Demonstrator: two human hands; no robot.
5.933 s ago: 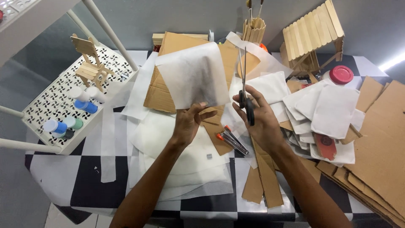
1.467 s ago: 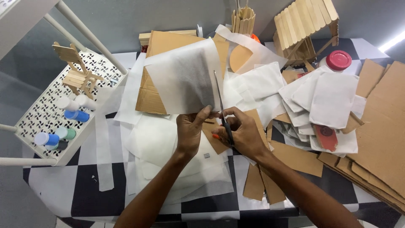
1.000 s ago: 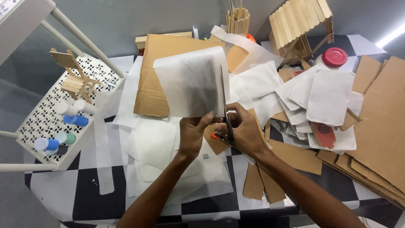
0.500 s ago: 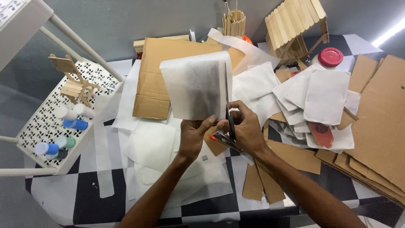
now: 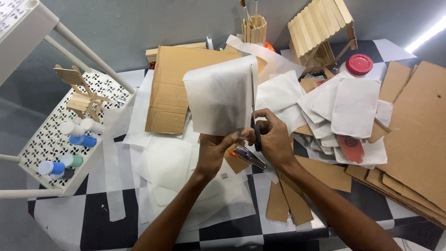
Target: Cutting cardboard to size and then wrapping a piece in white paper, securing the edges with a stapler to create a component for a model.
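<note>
My left hand (image 5: pixel 214 151) pinches the lower edge of a translucent white paper sheet (image 5: pixel 217 98) and holds it upright over the table. My right hand (image 5: pixel 273 138) grips a pair of scissors (image 5: pixel 253 116), blades pointing up along the sheet's right edge. A stapler (image 5: pixel 248 156) with an orange end lies on the table just below both hands.
Brown cardboard (image 5: pixel 173 88) lies behind the sheet, more cardboard pieces (image 5: pixel 413 135) stack at the right. Cut white paper pieces (image 5: pixel 349 108) pile beside a red-lidded jar (image 5: pixel 358 65). A stick house (image 5: pixel 320 32) and brush holder (image 5: pixel 253 29) stand at the back. A white perforated rack (image 5: pixel 51 139) holds paint pots and a small wooden chair at the left.
The sheet has been lifted upright from the table. The scissors came down from pointing away, met the sheet's right edge and now run up along it.
</note>
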